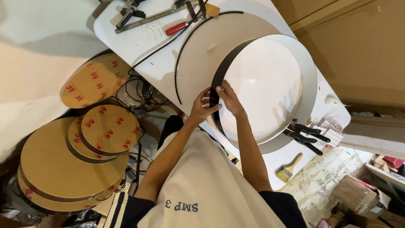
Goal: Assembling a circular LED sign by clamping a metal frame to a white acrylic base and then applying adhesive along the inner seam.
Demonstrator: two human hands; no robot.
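Looking down from the head camera, I see both hands meeting on the near edge of a large round drum (261,84), a white disc ringed by a tall black band (219,76), lying on the white worktop (135,38). My left hand (201,107) pinches the band with thumb and fingers closed on it; my right hand (230,98) presses its fingertips on the same strip just beside the left, thumb tucked behind. Black spring clamps (306,134) grip the drum's rim on the far right side. A red-handled tool (177,28) and a metal bar clamp (147,17) lie on the worktop beyond. A paintbrush (289,169) rests near the worktop's right end. Brown paper-backed discs (84,143) are stacked on the floor at left.
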